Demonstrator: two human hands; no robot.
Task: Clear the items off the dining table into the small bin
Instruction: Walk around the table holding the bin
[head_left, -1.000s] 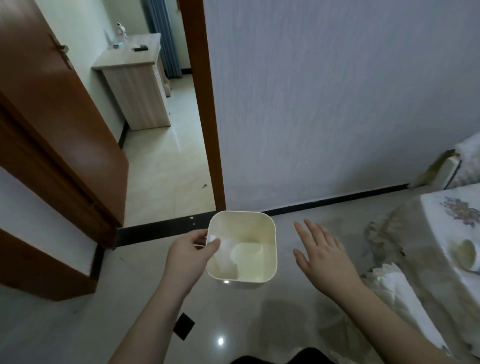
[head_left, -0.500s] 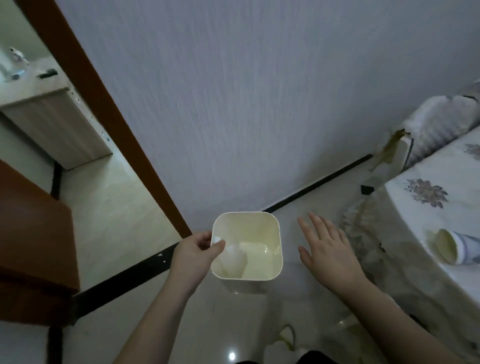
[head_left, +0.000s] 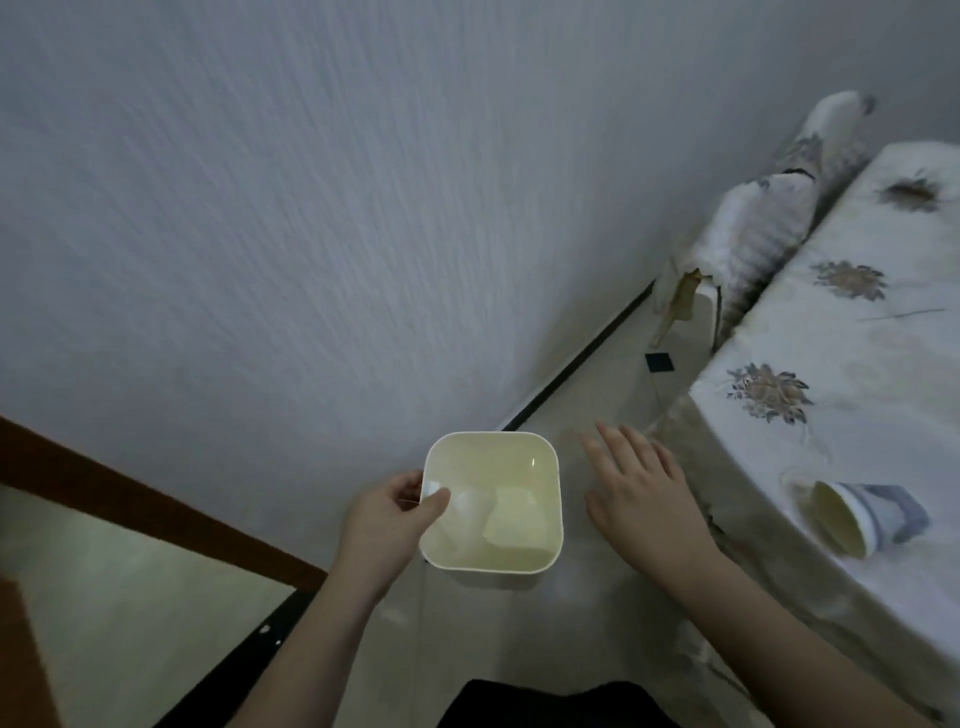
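A small cream square bin (head_left: 540, 452) is held above the floor at lower centre, its mouth facing up. My left hand (head_left: 387, 514) grips its left rim, thumb inside. Pale crumpled items lie at the bin's bottom. My right hand (head_left: 641, 491) hovers flat to the right of the bin, fingers spread, holding nothing. The dining table (head_left: 852, 364), covered by a white cloth with flower prints, is at the right. A paper cup (head_left: 857, 517) with a blue and white pattern lies on its side near the table's front edge, mouth towards me.
A pale textured wall (head_left: 311, 208) fills the view ahead, with a dark skirting strip along the floor. A chair with a white ribbed cover (head_left: 753, 234) stands against the table's far left side. A brown door frame (head_left: 156, 514) runs at the lower left.
The view has swung right, so the doorway slid left and more of the table and the cup came into view. Both hands and the bin keep about the same pose.
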